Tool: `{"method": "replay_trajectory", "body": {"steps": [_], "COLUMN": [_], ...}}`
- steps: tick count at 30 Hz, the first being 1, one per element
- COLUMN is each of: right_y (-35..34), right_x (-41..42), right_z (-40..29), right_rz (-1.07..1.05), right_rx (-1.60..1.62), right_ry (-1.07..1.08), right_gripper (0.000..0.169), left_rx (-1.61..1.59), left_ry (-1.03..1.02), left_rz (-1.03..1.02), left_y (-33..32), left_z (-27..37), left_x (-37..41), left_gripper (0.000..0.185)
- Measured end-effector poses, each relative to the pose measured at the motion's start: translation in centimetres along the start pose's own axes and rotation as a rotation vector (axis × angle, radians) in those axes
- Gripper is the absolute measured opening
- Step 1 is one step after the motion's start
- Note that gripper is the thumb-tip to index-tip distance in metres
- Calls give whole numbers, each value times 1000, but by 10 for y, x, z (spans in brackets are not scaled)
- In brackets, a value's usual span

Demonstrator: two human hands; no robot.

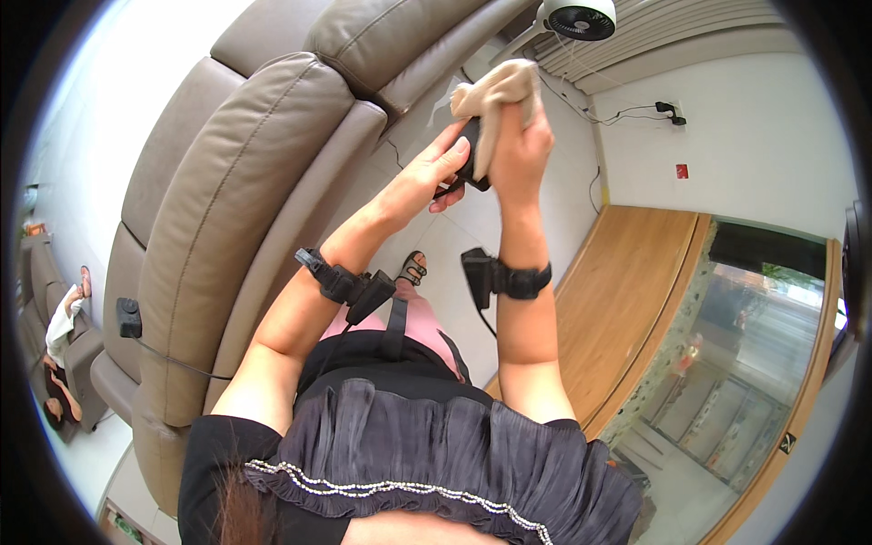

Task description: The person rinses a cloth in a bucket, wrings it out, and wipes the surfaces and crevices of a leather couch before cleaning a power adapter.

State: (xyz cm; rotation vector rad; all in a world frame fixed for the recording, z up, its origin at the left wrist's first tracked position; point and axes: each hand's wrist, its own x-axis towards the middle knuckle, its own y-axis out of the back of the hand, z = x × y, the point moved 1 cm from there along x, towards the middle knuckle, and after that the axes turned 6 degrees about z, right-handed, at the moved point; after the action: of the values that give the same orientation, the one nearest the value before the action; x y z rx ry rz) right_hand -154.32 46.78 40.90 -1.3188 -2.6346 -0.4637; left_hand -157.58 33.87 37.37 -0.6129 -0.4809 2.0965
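My left hand (436, 170) grips a small black object (474, 153), its thumb on the near side and fingers curled beneath. A thin black part or cord sticks out below the object. Against the object's other side, my right hand (523, 153) holds a crumpled beige cloth (501, 88). Part of the cloth bunches above the hand, and a fold hangs down over the object. Both hands are raised in front of me, above the pale tiled floor (449, 238). What exactly the black object is cannot be made out.
A grey-brown leather sofa (252, 197) runs along my left. Wooden panelling (620, 272) and a wood-framed glass panel (736, 354) stand at right. Ahead are a white fan (579, 19) and wall plugs (671, 112) with trailing cords. Another person (61, 381) sits far left.
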Motion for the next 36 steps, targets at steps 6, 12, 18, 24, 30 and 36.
{"method": "replay_trajectory", "body": {"steps": [6,12,18,24,30,36], "right_y": [23,21,1,18,19,11], "right_x": [23,-18,-16,3,-10,-23], "right_z": [14,-17,5,18,38,25], "right_rz": [22,-90,21,-307,-503,-82], "right_rx": [-101,-42,-102,625,1116,570], "right_ry": [-5,270,87,-686,-621,-446], "right_gripper": [31,26,31,29,36,38], "left_rx": [-140,636,1059,890,87,285], "left_ry": [-89,-511,-493,-640,-456,-518], "left_rz": [-85,230,273,36,-195,-5], "left_y": [12,7,1,10,14,14], "left_z": [2,9,1,4,-5,-5], "left_x": [-7,-5,-4,-5,0,5], "left_gripper": [64,61,60,63,57,66]}}
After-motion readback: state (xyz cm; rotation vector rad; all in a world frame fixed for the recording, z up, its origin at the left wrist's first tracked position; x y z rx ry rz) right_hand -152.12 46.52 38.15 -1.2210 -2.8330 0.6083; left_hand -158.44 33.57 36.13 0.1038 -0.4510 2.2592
